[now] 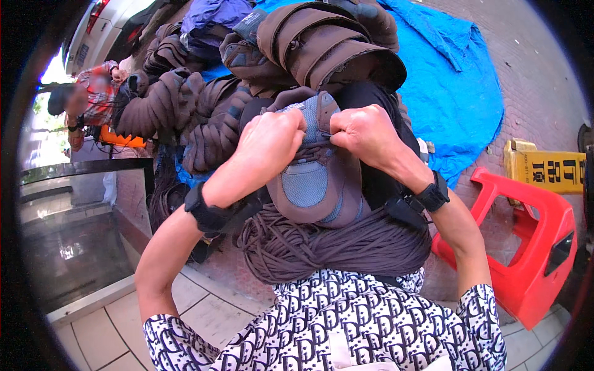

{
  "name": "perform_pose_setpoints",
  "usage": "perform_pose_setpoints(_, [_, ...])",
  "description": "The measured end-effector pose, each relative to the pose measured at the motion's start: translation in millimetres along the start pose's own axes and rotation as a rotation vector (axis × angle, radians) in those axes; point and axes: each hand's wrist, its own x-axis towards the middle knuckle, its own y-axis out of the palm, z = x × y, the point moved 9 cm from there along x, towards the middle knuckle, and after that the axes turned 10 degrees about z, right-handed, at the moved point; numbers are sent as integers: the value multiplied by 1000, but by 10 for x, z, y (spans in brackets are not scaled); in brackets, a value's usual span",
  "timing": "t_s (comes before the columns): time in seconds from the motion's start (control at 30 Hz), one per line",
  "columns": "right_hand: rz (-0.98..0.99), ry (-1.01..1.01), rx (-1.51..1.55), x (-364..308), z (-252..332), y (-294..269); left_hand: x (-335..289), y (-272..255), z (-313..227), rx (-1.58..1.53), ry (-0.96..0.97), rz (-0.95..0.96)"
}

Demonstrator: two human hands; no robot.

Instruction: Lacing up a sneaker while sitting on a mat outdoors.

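A brown-and-blue shoe upper (pixel 303 188) lies on the lap (pixel 375 179), bundled cords (pixel 334 247) seemingly placed for easy reach, as left hand (pixel 272 139) and right hand (pixel 366 133) pinch its dark lacing (pixel 312 150) from opposite sides.

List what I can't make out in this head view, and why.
Head view:
Fingertips of the left hand and right hand: hidden by their own curled fingers.
Underside of the brown-and-blue fabric shoe upper: hidden by its top.
White car: cut off by the upper edge.
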Motion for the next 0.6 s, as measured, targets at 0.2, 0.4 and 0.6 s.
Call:
perform_pose_setpoints(0.2, [37,-112,-398,70,257,-19,181,70,-90,-69,102,-40])
perform_pose_setpoints(0.4, [51,-146,-465,9,360,55,191,293,228,-496,-183,164])
perform_pose_setpoints(0.6, [25,-75,-56,-41,62,-58,322,348,58,-265,72,209])
